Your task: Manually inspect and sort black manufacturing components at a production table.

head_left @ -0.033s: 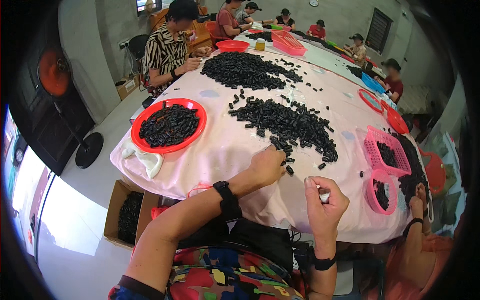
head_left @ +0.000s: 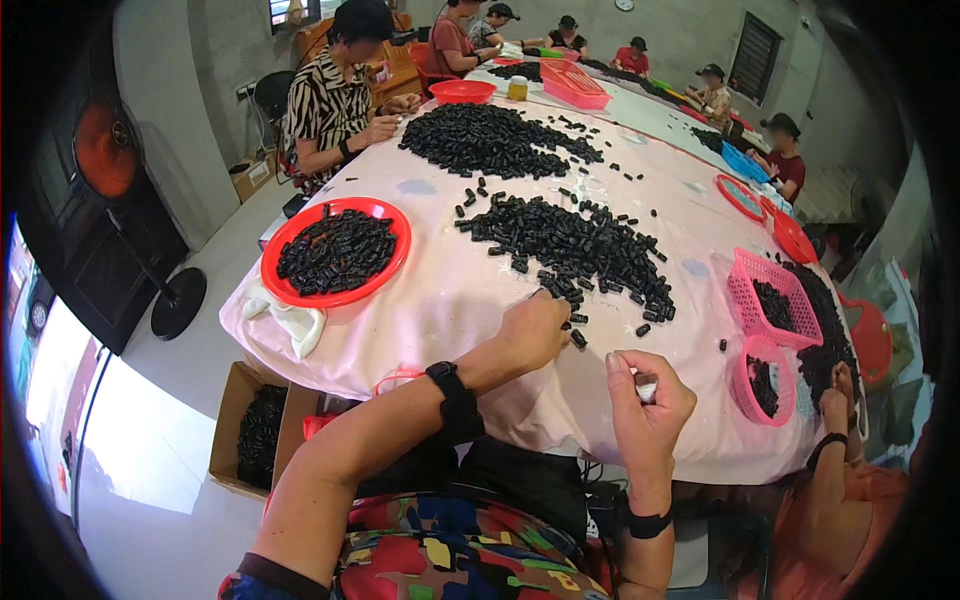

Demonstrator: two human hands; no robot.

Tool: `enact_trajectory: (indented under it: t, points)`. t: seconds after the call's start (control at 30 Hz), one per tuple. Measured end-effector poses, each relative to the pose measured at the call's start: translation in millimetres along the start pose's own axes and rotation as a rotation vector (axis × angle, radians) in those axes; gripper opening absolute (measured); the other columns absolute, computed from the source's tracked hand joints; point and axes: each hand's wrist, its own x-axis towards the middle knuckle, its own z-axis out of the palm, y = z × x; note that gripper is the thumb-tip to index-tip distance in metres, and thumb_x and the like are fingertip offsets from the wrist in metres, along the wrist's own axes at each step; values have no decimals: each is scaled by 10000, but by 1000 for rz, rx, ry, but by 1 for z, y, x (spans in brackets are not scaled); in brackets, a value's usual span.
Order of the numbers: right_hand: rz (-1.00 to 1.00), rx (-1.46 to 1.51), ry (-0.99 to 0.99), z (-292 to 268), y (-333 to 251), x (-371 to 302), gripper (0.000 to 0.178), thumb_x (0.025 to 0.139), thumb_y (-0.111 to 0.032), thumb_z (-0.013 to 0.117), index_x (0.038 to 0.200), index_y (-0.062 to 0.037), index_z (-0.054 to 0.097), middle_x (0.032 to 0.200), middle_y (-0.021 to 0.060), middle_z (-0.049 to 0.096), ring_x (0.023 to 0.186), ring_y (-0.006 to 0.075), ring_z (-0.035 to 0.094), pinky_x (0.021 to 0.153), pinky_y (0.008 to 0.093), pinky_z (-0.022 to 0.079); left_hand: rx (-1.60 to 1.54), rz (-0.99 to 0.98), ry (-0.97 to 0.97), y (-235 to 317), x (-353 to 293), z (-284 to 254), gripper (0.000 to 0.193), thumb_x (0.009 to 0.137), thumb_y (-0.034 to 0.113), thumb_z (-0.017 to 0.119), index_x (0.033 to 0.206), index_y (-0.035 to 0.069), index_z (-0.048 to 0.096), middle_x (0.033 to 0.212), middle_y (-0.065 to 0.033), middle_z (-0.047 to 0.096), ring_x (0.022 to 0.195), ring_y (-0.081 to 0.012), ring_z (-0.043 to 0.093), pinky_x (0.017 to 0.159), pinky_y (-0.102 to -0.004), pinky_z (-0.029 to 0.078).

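Small black cylindrical pieces (head_left: 590, 250) lie in a loose heap on the pink tablecloth in front of me. At the near edge of this heap is my left hand (head_left: 533, 328), its fingers bent and closed; whatever they hold is hidden behind the hand. One loose black piece (head_left: 578, 339) lies just right of it. My right hand (head_left: 650, 402) is raised over the table's front edge, closed with the thumb up. Between its fingers shows a small white thing (head_left: 647, 389), too little of it visible to name.
A red basin (head_left: 405, 245) of black pieces stands left, beside a white cloth (head_left: 290, 318). Another black heap (head_left: 485, 138) lies farther back. Pink baskets (head_left: 742, 290) stand right, near a co-worker's hands (head_left: 836, 400). A cardboard box (head_left: 225, 440) sits below left. Several people sit around.
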Motion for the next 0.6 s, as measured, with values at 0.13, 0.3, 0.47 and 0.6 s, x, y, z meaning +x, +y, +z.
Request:
enact_trajectory:
  t: [0.13,0.3,0.47,0.6]
  points:
    - [80,32,-32,-3,4,-2,90,816,-49,688,875,15,664,698,41,657,597,38,552,516,199,436,-119,25,-50,-3,0,-8,228,764,181,660,951,51,655,899,-171,650,780,-313,621,706,-369,496]
    - [98,63,-57,2,8,0,127,823,-67,684,927,6,671,709,41,659,598,38,549,518,197,435,-883,-184,-368,10,-35,-59,222,874,186,625,1043,47,664,919,-63,649,748,-127,590,648,-249,470]
    - [139,125,-194,6,-5,-3,190,821,-79,686,994,-4,665,721,44,655,577,48,532,512,202,427,-1560,-328,-439,25,-74,-85,323,925,201,592,1173,-6,592,926,-22,639,737,-66,558,653,-200,442]
    - [25,135,-226,9,-9,-5,271,792,-90,713,1043,-9,654,739,50,657,571,64,543,517,211,431,-1658,-283,-483,23,-83,-88,321,933,229,575,1168,10,580,952,-34,639,739,-86,565,670,-220,450]
